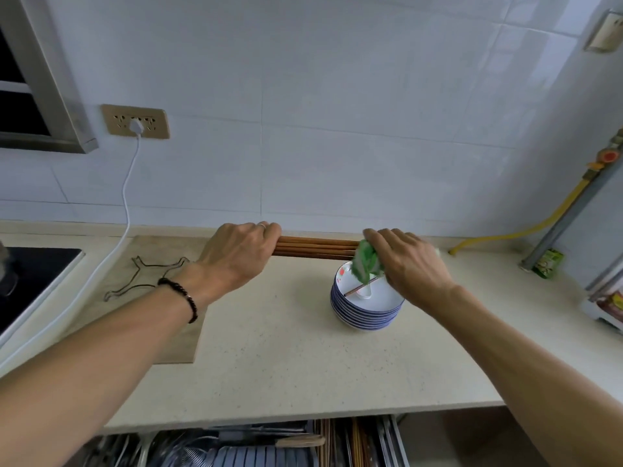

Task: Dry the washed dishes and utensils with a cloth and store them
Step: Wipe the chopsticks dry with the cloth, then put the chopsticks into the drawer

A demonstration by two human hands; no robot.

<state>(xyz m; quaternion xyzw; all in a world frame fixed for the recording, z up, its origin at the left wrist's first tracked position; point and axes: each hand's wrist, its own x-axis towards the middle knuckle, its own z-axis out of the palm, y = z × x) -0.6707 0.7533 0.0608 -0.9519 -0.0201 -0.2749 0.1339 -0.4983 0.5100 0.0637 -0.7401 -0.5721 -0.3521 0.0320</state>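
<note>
A pale table is carrying a stack of plates with one chopstick lying across the top plate; above it, the left hand is gripping a bundle of chopsticks while the right hand is clutching a green cloth around their far end

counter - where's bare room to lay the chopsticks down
Bare counter lies between the cutting board and the plate stack, reaching the front edge. Right of the stack is also bare. The board's far end carries a wire rack.
</note>
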